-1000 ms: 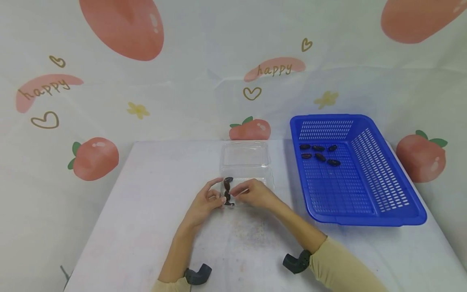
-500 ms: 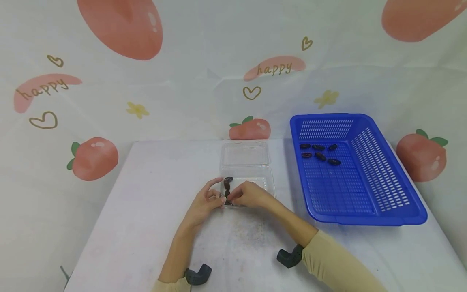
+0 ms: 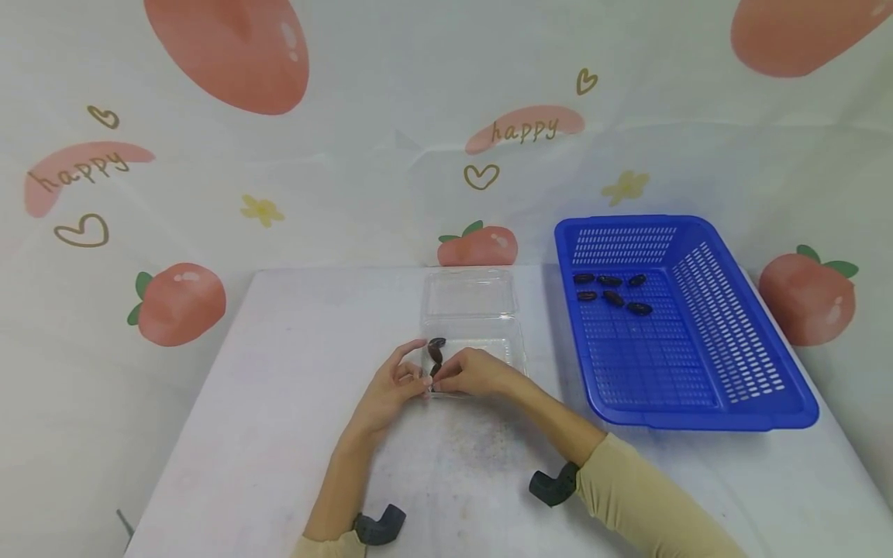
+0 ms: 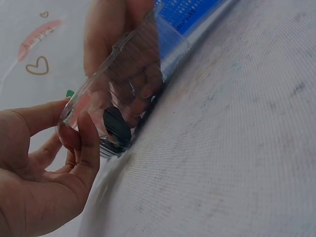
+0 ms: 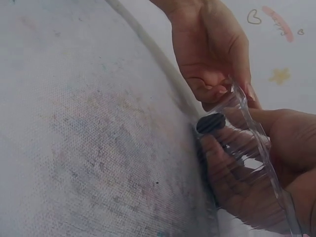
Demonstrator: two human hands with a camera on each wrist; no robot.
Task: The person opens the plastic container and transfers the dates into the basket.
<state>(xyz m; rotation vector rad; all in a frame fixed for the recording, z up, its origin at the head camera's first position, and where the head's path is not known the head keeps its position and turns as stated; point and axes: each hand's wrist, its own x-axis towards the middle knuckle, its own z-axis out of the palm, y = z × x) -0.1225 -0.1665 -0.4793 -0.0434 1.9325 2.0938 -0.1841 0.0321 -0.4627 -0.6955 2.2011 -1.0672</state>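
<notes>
The clear box (image 3: 481, 353) holds dates (image 3: 436, 354), the blue basket (image 3: 649, 360) 6 more.

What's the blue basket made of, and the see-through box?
The basket looks like stiff plastic, smooth and slightly shiny: it's blue all over, with neat rows of holes. The box seems thin, glossy clear plastic: the right hand shows through its wall, and its edges glint.
</notes>
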